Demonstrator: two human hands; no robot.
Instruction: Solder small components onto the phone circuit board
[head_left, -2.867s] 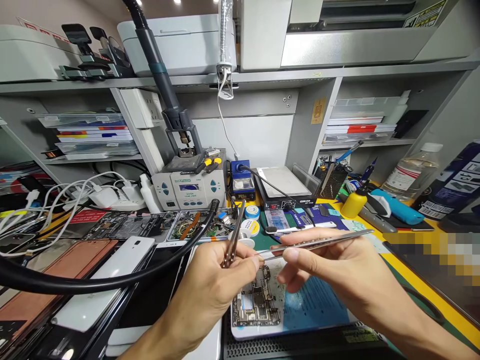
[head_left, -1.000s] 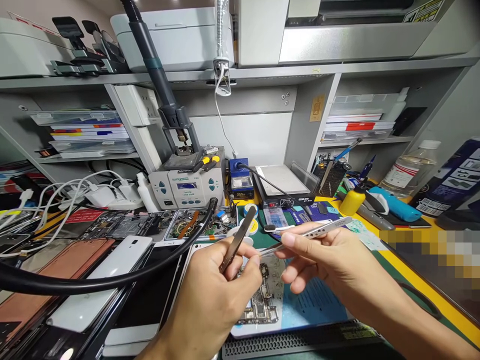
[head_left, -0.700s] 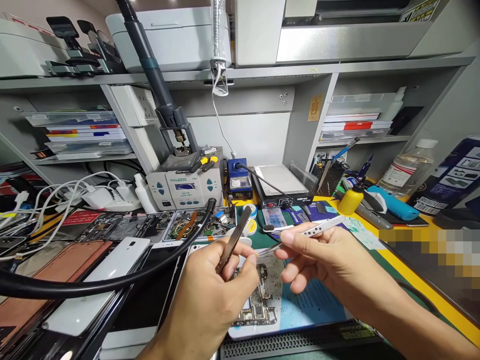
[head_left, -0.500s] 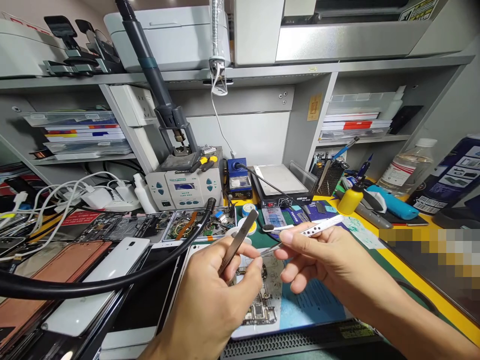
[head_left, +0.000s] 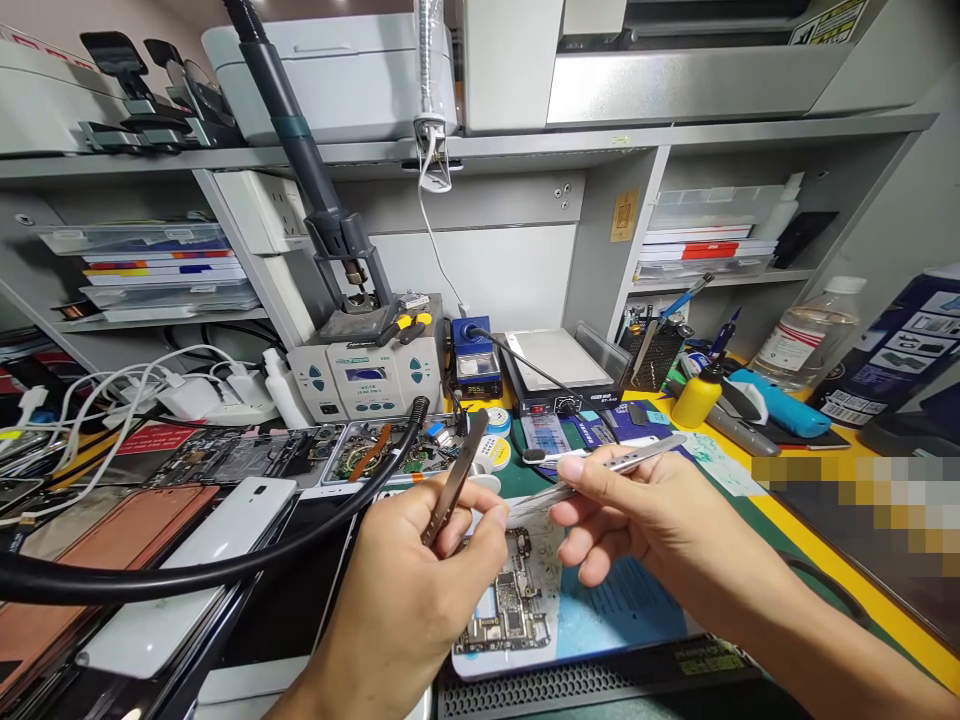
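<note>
My left hand (head_left: 424, 570) is closed around a pair of dark metal tweezers (head_left: 461, 470), which point up and away. Its thumb and index finger come together at the tip of silver tweezers (head_left: 637, 455) with holes along the arms. Those silver tweezers lie nearly level in my right hand (head_left: 660, 515), between thumb and fingers. Whether anything tiny sits at their tip I cannot make out. Below the hands a phone circuit board (head_left: 517, 600) rests on a white and blue pad (head_left: 622, 610), partly hidden by my left hand.
A thick black hose (head_left: 247, 575) arcs across the left over several phones (head_left: 187, 570). Behind stand a grey rework station (head_left: 367, 375), a flat heating plate (head_left: 559, 360) and a parts tray (head_left: 390, 450). A yellow bottle (head_left: 697, 400) and a clear bottle (head_left: 806, 335) stand at right.
My left hand has shifted slightly left, and its dark tweezers stand a little steeper. The silver tweezers have turned slightly in my right hand. More of the circuit board shows.
</note>
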